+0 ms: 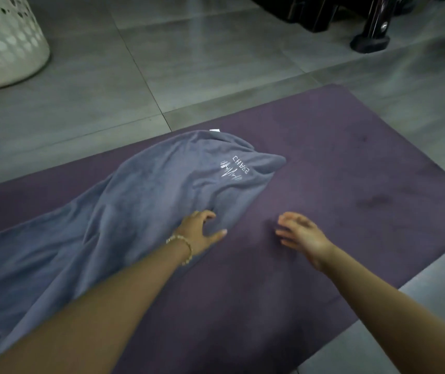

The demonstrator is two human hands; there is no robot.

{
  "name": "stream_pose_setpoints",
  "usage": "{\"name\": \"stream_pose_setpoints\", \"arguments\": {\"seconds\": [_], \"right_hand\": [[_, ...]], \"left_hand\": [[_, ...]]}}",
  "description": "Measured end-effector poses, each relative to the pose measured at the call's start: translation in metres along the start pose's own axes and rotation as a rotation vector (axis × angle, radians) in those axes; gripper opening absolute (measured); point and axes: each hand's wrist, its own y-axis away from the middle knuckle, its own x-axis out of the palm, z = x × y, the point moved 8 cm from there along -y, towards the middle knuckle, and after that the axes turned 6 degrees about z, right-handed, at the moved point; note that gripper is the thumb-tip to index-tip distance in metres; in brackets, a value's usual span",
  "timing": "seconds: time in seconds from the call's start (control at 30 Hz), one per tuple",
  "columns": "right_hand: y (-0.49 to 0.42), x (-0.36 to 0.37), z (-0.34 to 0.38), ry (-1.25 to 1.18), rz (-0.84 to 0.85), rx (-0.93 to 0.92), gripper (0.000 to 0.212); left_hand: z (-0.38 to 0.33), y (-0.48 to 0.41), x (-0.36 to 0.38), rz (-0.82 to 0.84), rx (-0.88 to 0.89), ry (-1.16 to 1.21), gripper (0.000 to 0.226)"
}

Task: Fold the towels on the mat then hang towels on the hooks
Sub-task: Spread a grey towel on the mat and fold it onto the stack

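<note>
A grey-blue towel (pixel 140 201) with white embroidered lettering lies rumpled across the left half of the purple mat (pixel 351 163). It runs from the mat's far edge down to the lower left corner of the view. My left hand (pixel 199 230), with a gold bracelet at the wrist, rests on the towel's right edge, its fingers curled into the cloth and its thumb stretched out over the mat. My right hand (pixel 302 233) hovers over bare mat a little right of the towel, fingers loosely spread and blurred, holding nothing.
A white perforated basket (pixel 5 41) stands on the grey tiled floor at the far left. A dark furniture leg with a black foot (pixel 370 41) stands at the far right. Grey tile (pixel 189 63) surrounds the mat.
</note>
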Motion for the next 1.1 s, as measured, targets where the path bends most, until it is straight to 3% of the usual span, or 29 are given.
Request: {"name": "stream_pose_setpoints", "arguments": {"seconds": [0.1, 0.2, 0.3, 0.4, 0.53, 0.7, 0.83, 0.93, 1.1], "right_hand": [[0.007, 0.021, -0.024, 0.023, 0.114, 0.095, 0.021], [0.009, 0.030, -0.031, 0.003, 0.134, 0.117, 0.037], [0.011, 0.046, -0.042, -0.123, 0.224, 0.235, 0.058], [0.018, 0.082, -0.044, -0.379, 0.380, 0.335, 0.079], [0.021, 0.116, -0.017, -0.601, 0.507, 0.260, 0.082], [0.010, 0.106, 0.001, -0.660, 0.365, 0.146, 0.050], [0.007, 0.069, -0.007, -0.673, 0.239, 0.120, 0.046], [0.013, 0.039, -0.022, -0.667, 0.172, 0.190, 0.054], [0.027, -0.027, -0.039, -0.716, 0.047, 0.134, 0.032]], "left_hand": [[0.003, 0.009, 0.017, -0.107, -0.004, -0.084, 0.055], [-0.003, 0.006, 0.013, -0.139, -0.018, -0.023, 0.038], [-0.022, 0.004, 0.006, -0.110, 0.024, 0.206, 0.035], [-0.045, 0.014, 0.006, 0.110, 0.036, 0.690, 0.045], [-0.065, 0.042, 0.015, 0.402, 0.089, 0.797, 0.035], [-0.055, 0.044, 0.023, 0.429, 0.065, 0.684, 0.039], [-0.063, 0.040, 0.033, 0.460, 0.072, 0.641, 0.040], [-0.066, 0.038, 0.045, 0.493, 0.091, 0.535, 0.041], [-0.059, 0.039, 0.065, 0.473, -0.012, 0.470, 0.045]]}}
